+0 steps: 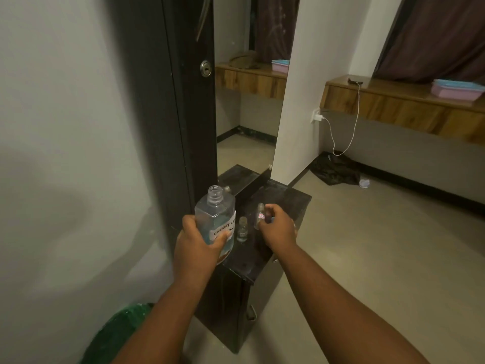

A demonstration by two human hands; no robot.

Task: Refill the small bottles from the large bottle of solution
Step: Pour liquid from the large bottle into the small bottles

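The left hand [199,240] has its grip wrapped around the lower body of the large bottle [215,219], thumb across the front over the handwritten white label, fingers curled behind. The bottle is uncapped, its threaded neck open, and it holds clear liquid. Its long axis runs nearly upright, leaning slightly, with the mouth pointing up and away from the person; nothing is pouring. Whether its base rests on the dark surface [286,203] or is lifted just off it cannot be told, since the hand covers it.

The right hand [278,223] is just to the right, its grip pinched on a small bottle [260,215] with a red-and-white label. That bottle is blurred, so whether it is open or capped is unclear; its long axis looks roughly upright, top pointing up.

Between the two hands a second small bottle [242,229] stands upright on the surface, touched by neither, close beside the large bottle's right flank and below the level of its mouth. The left hand is the nearer one to it.

The coming pour probably turns on this: the small bottle in the right hand lies to the right of the large bottle's mouth and a little lower. The large bottle would therefore need to tip rightward, swinging its long axis toward horizontal, with the narrow neck brought under the lip.

Behind the surface a mirror [246,101] leans against the wall.
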